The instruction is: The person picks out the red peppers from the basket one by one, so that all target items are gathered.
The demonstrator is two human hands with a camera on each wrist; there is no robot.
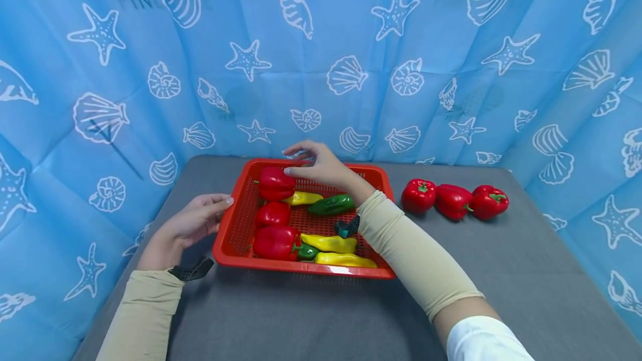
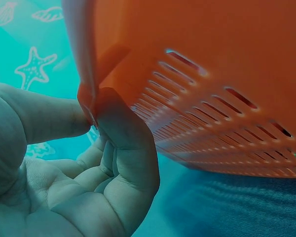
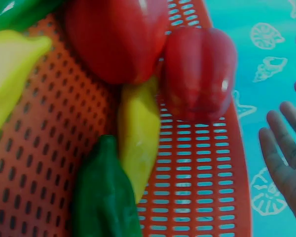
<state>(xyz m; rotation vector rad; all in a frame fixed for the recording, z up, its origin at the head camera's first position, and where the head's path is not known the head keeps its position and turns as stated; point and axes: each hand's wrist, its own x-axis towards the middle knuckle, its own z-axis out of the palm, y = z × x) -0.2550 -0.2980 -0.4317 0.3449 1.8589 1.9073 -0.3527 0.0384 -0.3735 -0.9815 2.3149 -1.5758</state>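
I've got gray table (image 1: 301,316) in front and right of the red basket (image 1: 301,268). Left hand (image 1: 198,222) pinches its left rim; right hand (image 1: 321,167), loose-fingered, hovers near its far edge. Red peppers (image 1: 273,214) line its inner left, outside peppers (image 1: 453,201) its right.

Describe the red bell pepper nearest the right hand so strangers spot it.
On the gray table sits a rectangular red plastic basket. Along its left side, three red bell peppers run front to back. Yours is the rearmost pepper, the only red one beside the far rim.
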